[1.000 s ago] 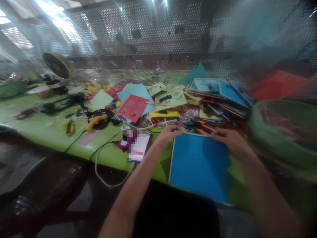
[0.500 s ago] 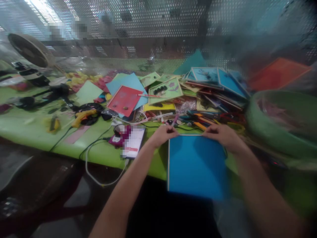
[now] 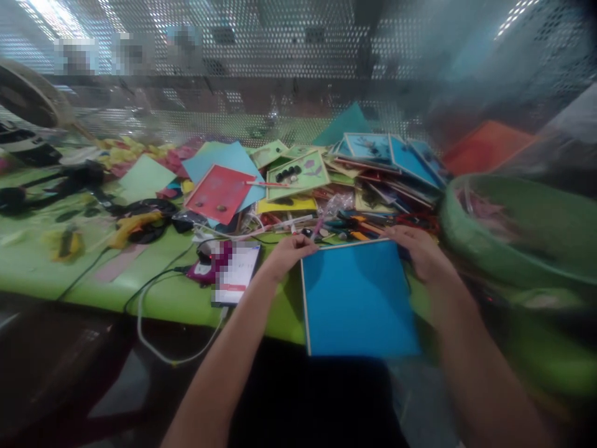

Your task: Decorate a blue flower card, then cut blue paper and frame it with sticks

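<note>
A blue square board (image 3: 359, 302) with pale strips along its far and left edges lies at the near edge of the green table. My left hand (image 3: 293, 254) pinches at the board's far left corner, fingers pressed together. At the far right corner, my right hand (image 3: 413, 249) has its fingers closed on the pale strip (image 3: 354, 243) and the board's edge. Just beyond the far edge lie pliers and other tools (image 3: 359, 227). Left of my left forearm is a phone (image 3: 237, 274) with a white cable plugged in.
A green basin (image 3: 517, 249) stands at the right. Framed pictures (image 3: 396, 155) are piled at the back. A red board (image 3: 221, 194), a yellow glue gun (image 3: 135, 227) and a purple device (image 3: 209, 267) lie left of centre. A fan (image 3: 35, 99) stands at far left.
The view has shifted, so most things sit further left. The board has tilted a little, and my right hand has moved from its far edge to its far right corner.
</note>
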The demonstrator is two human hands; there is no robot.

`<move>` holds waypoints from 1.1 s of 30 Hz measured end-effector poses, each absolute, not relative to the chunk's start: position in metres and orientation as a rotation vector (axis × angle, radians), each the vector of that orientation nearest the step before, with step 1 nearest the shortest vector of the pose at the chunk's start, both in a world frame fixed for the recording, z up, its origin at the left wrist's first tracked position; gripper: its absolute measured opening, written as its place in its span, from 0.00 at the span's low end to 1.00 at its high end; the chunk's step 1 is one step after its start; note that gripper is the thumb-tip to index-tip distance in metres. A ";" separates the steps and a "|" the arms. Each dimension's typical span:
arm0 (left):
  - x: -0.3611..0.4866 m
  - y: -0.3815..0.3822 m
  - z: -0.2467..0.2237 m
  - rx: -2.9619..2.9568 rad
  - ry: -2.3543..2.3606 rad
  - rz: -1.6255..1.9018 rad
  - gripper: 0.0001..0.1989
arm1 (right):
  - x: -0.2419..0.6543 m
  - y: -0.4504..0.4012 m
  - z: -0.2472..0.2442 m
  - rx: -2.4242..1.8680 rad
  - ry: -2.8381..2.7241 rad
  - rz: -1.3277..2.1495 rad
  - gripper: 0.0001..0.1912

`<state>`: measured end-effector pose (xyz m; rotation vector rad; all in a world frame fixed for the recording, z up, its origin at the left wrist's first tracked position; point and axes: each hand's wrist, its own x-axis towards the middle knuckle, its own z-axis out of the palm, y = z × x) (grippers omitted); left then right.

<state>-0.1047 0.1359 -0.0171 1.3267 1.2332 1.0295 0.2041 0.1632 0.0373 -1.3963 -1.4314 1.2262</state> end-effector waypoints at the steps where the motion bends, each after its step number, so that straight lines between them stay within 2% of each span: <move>1: -0.105 0.136 -0.017 1.326 1.237 1.027 0.14 | 0.203 0.163 0.037 -1.402 -1.437 1.243 0.27; 10: -0.102 0.133 -0.008 1.417 1.193 0.959 0.11 | 0.197 0.161 0.039 -1.492 -1.438 1.205 0.28; 16: -0.102 0.133 -0.009 1.441 1.151 0.841 0.15 | 0.198 0.162 0.034 -1.479 -1.495 1.193 0.30; 21: -0.102 0.134 -0.013 1.450 1.121 0.856 0.15 | 0.200 0.162 0.031 -1.462 -1.479 1.198 0.27; 33: -0.102 0.135 -0.012 1.387 1.138 0.911 0.18 | 0.194 0.159 0.033 -1.340 -1.258 1.402 0.25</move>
